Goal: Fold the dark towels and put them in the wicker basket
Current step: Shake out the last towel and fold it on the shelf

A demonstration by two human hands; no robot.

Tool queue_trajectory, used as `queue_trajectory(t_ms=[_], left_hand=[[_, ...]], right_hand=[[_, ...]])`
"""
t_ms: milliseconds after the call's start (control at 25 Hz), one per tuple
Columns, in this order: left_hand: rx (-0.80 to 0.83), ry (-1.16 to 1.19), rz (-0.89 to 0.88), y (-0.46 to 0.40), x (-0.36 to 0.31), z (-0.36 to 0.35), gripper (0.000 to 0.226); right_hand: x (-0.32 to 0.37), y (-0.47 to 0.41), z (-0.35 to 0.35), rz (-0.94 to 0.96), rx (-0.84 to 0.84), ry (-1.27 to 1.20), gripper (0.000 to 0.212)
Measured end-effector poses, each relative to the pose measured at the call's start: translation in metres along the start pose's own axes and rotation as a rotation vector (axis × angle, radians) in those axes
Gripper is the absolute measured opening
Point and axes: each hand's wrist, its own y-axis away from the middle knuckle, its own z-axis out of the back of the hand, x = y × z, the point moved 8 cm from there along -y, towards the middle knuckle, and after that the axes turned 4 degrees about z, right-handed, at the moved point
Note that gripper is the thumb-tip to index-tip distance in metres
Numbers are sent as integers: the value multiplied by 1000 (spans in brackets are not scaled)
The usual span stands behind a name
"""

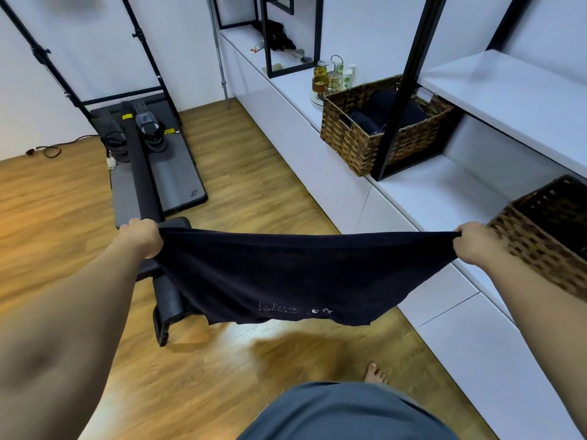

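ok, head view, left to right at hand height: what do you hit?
left hand → dark towel stretched between both hands → right hand → near wicker basket on the white counter

The person's left hand [141,238] & right hand [475,242] are bare, no rings or watch. Both arms bare too, no sleeves in view. Grey-blue shorts [343,414] show at the bottom. One bare foot [376,374] w/ toes peeks out, no shoe or sock.
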Motion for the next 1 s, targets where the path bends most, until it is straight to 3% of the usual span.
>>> queue_trajectory(t_ms=[200, 320, 400, 440, 520, 600, 680, 800, 1000], left_hand=[[-113, 360, -108, 35, -15, 23, 41], [-223, 348, -314, 53, -35, 39, 47], [-379, 324, -369, 55, -42, 53, 49], [-457, 390, -385, 58, -46, 63, 42], [-533, 739, -377, 63, -59, 83, 30], [-515, 1251, -251, 52, -68, 99, 26], [-442, 1552, 39, 29, -71, 100, 34], [-421, 1502, 242, -7, -68, 85, 43], [-222, 1422, 320, -70, -98, 41, 32]], right_hand=[[-19, -18, -2, -40, -118, -54, 28], [-6, -6, 21, 0, -300, -129, 32], [10, -3, 38, 154, -419, -258, 37], [18, -2, 45, 208, -463, -353, 36], [23, -7, 57, 170, -537, -606, 34], [19, -15, 63, 5, -592, -874, 32], [11, -27, 62, -136, -615, -1016, 28], [-3, -52, 53, -187, -580, -972, 36], [11, -102, 19, -162, -413, -908, 39]])
